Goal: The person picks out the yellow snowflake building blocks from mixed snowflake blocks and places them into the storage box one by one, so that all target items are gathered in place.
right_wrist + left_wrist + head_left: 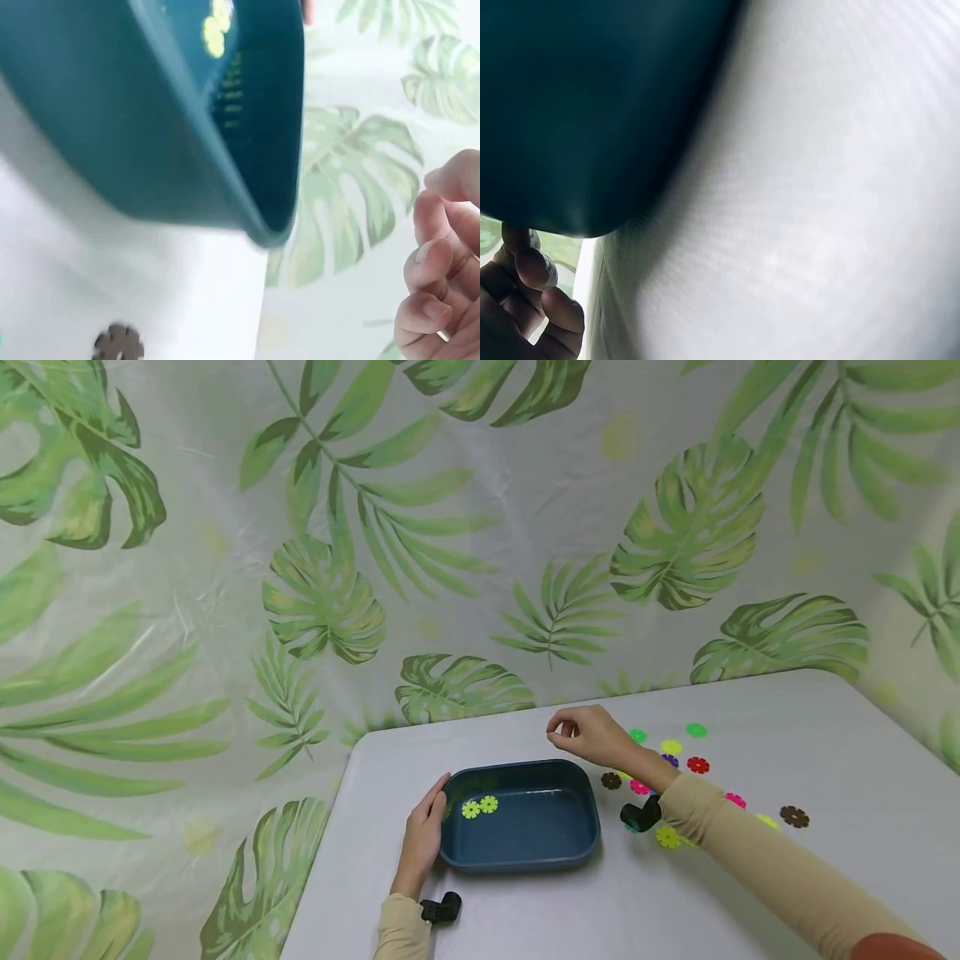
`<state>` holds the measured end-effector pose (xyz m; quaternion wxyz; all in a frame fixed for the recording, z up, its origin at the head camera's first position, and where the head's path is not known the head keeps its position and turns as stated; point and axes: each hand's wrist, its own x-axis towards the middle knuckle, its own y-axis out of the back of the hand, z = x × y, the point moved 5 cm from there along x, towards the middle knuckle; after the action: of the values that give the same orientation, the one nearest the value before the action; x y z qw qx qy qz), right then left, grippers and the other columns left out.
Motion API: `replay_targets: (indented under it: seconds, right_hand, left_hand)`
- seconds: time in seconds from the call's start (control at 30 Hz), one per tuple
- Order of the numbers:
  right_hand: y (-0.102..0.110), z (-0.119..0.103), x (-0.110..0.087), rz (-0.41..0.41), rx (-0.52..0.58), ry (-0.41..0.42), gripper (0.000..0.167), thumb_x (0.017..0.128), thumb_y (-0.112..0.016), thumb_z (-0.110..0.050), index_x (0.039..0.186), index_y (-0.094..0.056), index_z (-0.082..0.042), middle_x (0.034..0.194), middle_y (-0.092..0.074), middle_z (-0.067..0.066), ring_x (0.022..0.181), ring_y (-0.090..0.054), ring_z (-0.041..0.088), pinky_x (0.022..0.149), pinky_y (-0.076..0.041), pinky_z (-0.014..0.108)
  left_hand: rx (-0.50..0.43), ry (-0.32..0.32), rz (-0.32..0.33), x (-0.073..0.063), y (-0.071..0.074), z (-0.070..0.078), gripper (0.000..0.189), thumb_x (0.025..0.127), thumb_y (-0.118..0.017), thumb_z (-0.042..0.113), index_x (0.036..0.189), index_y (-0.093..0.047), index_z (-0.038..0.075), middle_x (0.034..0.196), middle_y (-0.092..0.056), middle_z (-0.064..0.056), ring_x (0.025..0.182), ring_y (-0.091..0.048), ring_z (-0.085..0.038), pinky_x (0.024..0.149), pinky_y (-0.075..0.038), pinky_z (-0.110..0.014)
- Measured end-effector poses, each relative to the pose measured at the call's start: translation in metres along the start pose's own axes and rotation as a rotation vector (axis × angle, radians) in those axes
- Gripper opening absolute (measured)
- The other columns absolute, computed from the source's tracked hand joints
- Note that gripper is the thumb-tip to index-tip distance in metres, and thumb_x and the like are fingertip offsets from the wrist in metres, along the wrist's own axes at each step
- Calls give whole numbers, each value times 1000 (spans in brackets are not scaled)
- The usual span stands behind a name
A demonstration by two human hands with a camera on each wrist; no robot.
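Observation:
A dark blue rectangular plastic basin stands on the white table. Two yellow-green notched discs lie inside it toward the left. My left hand grips the basin's left end, thumb by the rim; in the left wrist view its fingers bend against the outside wall. Above the table, just beyond the basin's back right corner, my right hand hovers with curled fingers. In the right wrist view its thumb and forefinger tips meet, and no object shows between them.
Several colored notched discs lie scattered right of the basin, partly under my right forearm, among them a brown disc, a red disc and a green disc. A leaf-patterned curtain hangs behind the table.

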<state>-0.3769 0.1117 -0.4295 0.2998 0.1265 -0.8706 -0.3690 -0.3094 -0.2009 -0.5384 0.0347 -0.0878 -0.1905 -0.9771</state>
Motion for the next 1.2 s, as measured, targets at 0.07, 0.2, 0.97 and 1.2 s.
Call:
replay_targets:
  seconds: [0.07,0.2,0.97,1.2]
  right_hand:
    - [6,5,-3,24,8,-10,4,92,-74,-13,94,-76,-12,70,-61,-8,60,-53,10,55,-47,28]
    - [16,18,-10,46,14,-60,4,91,-75,-13,95,-76,-11,72,-62,-7,63,-54,12,56,-49,28]
    - [47,92,-59,80,-57,-234,12,93,-72,-13,103,-74,-6,76,-63,-1,62,-52,17,51,-47,28]
    - [54,108,-72,78,-63,-281,15,94,-71,-13,104,-73,-3,79,-63,2,67,-53,19,53,-47,29]
  left_hand:
    - [5,-2,-1,0,0,1,45,111,-42,35,152,-50,19,154,-47,6,146,-36,-22,120,-29,-49]
    - [8,-4,-5,0,1,0,47,110,-42,39,152,-50,21,154,-46,5,146,-36,-22,119,-30,-50]
    - [-5,10,3,-2,0,1,40,111,-44,32,150,-52,28,153,-48,7,145,-37,-19,120,-29,-48]
    - [-4,12,5,-1,-1,2,42,111,-44,29,151,-51,18,153,-48,6,145,-37,-19,120,-29,-47]
